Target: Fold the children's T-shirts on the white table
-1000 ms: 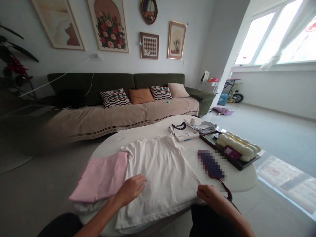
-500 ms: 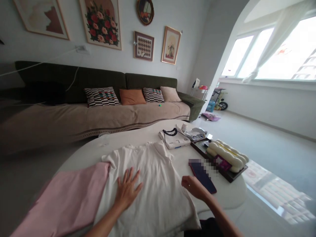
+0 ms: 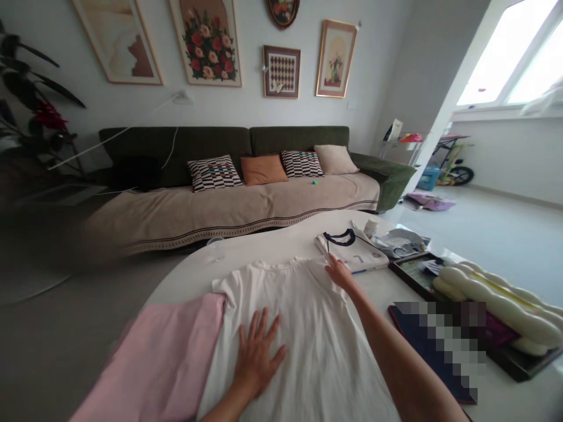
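A white T-shirt (image 3: 303, 328) lies spread on the white table, its neckline toward the sofa. My left hand (image 3: 257, 357) presses flat on the shirt's left half, fingers spread. At the shirt's upper right, by the sleeve, my right hand (image 3: 339, 273) has its fingers drawn together on the cloth; the fingertips are partly hidden. Left of the shirt, a pink garment (image 3: 162, 351) hangs over the table edge. Just beyond my right hand sits a folded white shirt with a black collar (image 3: 360, 252).
On the right are a dark tray (image 3: 409, 275), a cream puffy tissue cover (image 3: 497, 299) and a dark blue flat item (image 3: 431, 357), partly pixelated. A clear cup (image 3: 215, 248) stands at the far left table edge. Behind is the sofa (image 3: 246, 205) with cushions.
My right hand has moved forward from beside the shirt's right side up to its sleeve. The left hand stays flat on the shirt. The view has turned left.
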`<action>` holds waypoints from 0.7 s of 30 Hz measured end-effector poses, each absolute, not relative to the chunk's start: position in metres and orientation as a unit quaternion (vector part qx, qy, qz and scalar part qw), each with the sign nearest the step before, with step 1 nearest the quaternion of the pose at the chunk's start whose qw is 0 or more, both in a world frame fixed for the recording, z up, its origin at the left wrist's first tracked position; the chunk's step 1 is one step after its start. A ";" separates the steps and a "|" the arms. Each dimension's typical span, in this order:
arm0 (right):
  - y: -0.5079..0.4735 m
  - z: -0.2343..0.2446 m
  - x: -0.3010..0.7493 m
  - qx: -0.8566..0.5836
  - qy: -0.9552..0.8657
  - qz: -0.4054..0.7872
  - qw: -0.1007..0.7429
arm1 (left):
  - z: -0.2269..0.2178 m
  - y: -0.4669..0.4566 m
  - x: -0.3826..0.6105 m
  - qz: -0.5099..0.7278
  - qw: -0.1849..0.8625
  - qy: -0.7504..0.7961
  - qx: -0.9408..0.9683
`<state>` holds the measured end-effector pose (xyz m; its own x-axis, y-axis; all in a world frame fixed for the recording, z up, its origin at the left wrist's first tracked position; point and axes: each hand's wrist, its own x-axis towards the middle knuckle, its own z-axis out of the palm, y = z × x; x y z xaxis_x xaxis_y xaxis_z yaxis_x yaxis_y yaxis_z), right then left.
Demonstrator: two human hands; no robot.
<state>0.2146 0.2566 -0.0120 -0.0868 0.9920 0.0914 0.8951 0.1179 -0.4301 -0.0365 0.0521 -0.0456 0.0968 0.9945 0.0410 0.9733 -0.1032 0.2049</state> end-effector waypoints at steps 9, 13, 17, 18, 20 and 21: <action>0.277 0.006 0.214 -0.566 -0.793 0.169 0.151 | -0.040 0.050 -0.037 0.084 0.081 0.667 0.736; 0.268 0.013 0.205 -0.504 -0.833 0.193 0.119 | -0.040 0.050 -0.037 0.089 0.086 0.666 0.736; 0.258 0.010 0.198 -0.500 -0.842 0.180 0.088 | -0.039 0.050 -0.036 0.091 0.087 0.668 0.733; 0.257 0.009 0.199 -0.505 -0.841 0.174 0.085 | -0.039 0.050 -0.036 0.092 0.088 0.670 0.732; 0.257 0.007 0.203 -0.518 -0.836 0.162 0.078 | -0.038 0.049 -0.036 0.091 0.093 0.672 0.729; 0.259 0.007 0.206 -0.526 -0.833 0.156 0.072 | -0.037 0.049 -0.036 0.090 0.095 0.672 0.729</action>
<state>0.2062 0.2586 0.0066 -0.4353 0.8992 -0.0442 0.8543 0.3970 -0.3355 -0.0357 0.0490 -0.0374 0.0818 0.9966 0.0038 0.9623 -0.0800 0.2601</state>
